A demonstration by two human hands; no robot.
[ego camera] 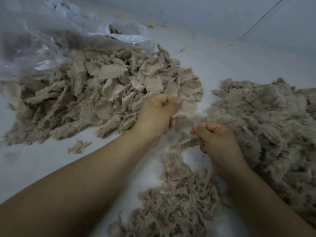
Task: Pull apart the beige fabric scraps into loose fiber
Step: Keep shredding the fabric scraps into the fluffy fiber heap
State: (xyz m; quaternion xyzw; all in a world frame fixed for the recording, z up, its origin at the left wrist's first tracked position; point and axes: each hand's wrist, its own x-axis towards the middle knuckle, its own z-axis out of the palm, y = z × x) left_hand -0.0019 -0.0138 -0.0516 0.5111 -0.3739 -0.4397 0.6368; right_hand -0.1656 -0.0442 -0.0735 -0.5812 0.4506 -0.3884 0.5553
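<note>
A big heap of beige fabric scraps point(109, 86) with frayed edges lies at the left and centre. Loose beige fiber point(266, 127) is piled at the right, and more of it point(179, 190) trails toward the near edge. Between the two piles my left hand point(157, 115) pinches one end of a beige scrap point(188, 108), blurred and stretched thin. My right hand point(217, 141), just below and to the right, grips the scrap's other end with curled fingers. Both hands hover a little above the surface.
A crumpled clear plastic bag point(51, 36) holding more scraps lies at the back left, partly over the heap. One small stray scrap point(78, 147) sits on the white surface point(222, 53) near my left forearm. A thin dark line crosses the far right corner.
</note>
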